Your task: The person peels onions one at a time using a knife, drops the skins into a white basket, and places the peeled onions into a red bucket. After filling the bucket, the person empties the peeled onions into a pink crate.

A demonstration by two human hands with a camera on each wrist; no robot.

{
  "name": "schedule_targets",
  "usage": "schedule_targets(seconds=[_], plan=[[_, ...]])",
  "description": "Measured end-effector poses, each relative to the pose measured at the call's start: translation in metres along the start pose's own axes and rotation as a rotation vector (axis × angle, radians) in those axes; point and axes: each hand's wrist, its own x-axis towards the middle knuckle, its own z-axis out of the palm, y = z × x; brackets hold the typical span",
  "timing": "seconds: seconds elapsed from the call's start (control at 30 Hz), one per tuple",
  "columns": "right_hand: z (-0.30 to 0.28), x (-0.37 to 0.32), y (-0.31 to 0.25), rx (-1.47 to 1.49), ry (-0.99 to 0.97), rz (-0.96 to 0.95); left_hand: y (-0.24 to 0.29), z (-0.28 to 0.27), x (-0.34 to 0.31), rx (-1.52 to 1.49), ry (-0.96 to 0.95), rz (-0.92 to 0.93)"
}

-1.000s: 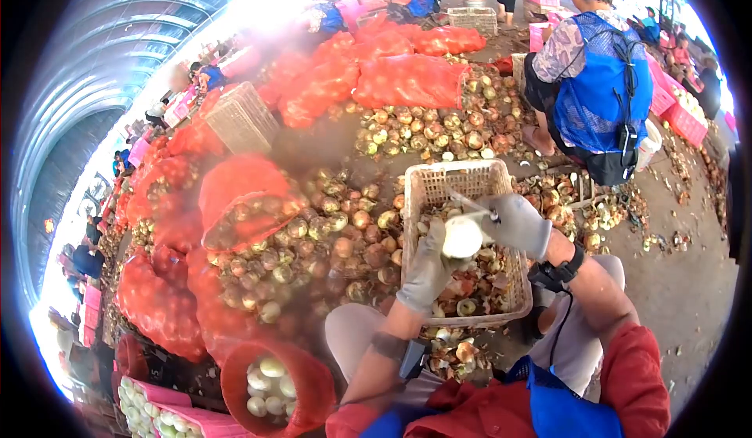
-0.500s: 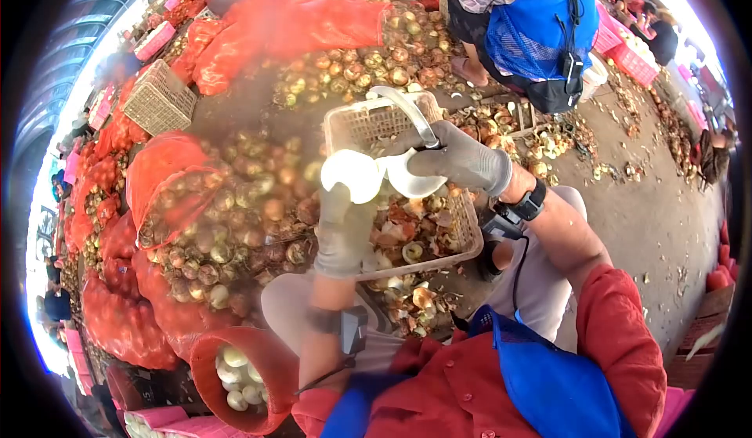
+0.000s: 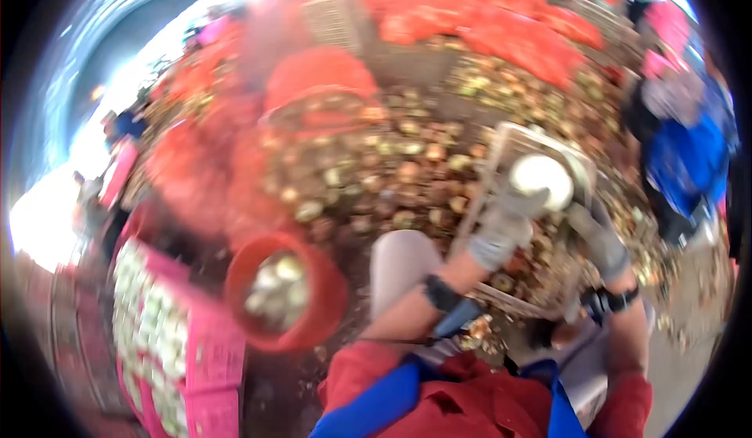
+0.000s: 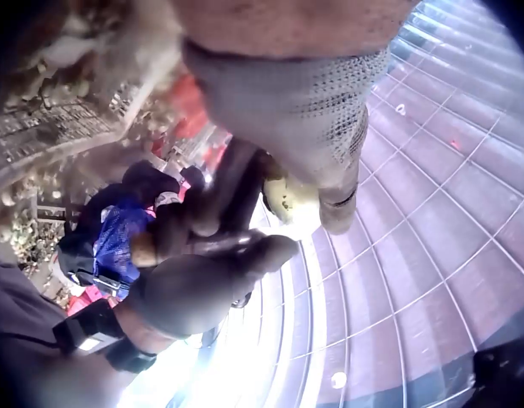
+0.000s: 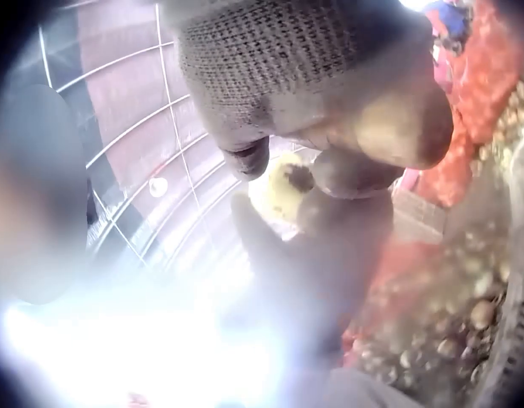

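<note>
A bright white peeled onion (image 3: 542,181) is held up over the crate in the gloved left hand (image 3: 501,230). Close by on its right is the gloved right hand (image 3: 599,238), blurred in the head view. In the left wrist view the right hand (image 4: 198,285) grips a knife with a tan handle end (image 4: 144,252), its blade mostly hidden. Yellowish with dark specks, the onion (image 5: 283,189) shows between both hands in the right wrist view, where the left hand (image 5: 309,263) is hazy. Whether the right fingers touch the onion, I cannot tell.
Peelings lie in the plastic crate (image 3: 479,203) between the knees. Unpeeled onions (image 3: 407,173) are heaped beyond it. A red bucket (image 3: 329,293) of peeled onions and pink crates (image 3: 215,344) stand left. Red net sacks (image 3: 501,27) lie behind; a person in blue (image 3: 689,160) sits right.
The head view has swung left, so the crate and hands appear farther right. Half a second ago the right hand held a second white piece below the curved blade; now one onion shows.
</note>
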Motion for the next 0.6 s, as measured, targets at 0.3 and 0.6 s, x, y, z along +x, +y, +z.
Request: schedule_targets(seconds=[0.3,0.6], plan=[[-0.002,0.03,0.02,-0.394,0.177,-0.121,0.106,0.006,0.04,-0.296,0.13,-0.07],[-0.005,0.035,0.027,-0.892,0.098,-0.363,0.075,0.017,0.032,-0.136,0.288,-0.09]])
